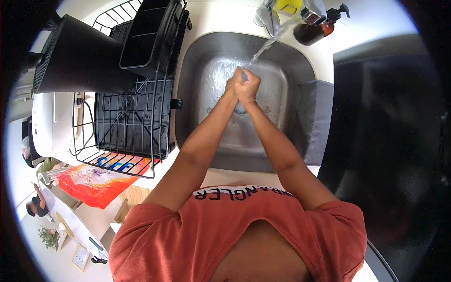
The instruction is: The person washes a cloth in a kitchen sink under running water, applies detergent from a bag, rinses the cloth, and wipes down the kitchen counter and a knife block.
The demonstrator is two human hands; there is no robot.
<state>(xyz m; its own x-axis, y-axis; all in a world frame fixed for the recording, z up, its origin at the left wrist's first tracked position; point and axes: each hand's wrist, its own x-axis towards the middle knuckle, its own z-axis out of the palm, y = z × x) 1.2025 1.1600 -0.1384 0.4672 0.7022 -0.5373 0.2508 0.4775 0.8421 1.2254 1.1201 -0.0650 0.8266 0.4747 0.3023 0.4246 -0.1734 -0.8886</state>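
Observation:
My left hand point(230, 84) and my right hand point(248, 86) are pressed together over the stainless steel sink point(225, 151). Their fingers are curled against each other. A small grey patch shows in the curl of my right hand; I cannot tell whether it is a held thing or the sink behind. From the metal faucet point(312, 16) a stream of water point(266, 46) slants down to just beyond my fingertips. The sink drain point(241, 112) lies partly hidden below my wrists. Wet, shiny metal shows left of my hands.
Left of the sink stand a black wire dish rack point(123, 121), a black caddy point(139, 42) and a dark block point(84, 58). Behind the faucet is an amber pump bottle point(312, 33). Grey cloth point(315, 120) drapes the sink's right edge. A detergent bag point(95, 185) and a distant person point(40, 208) appear lower left.

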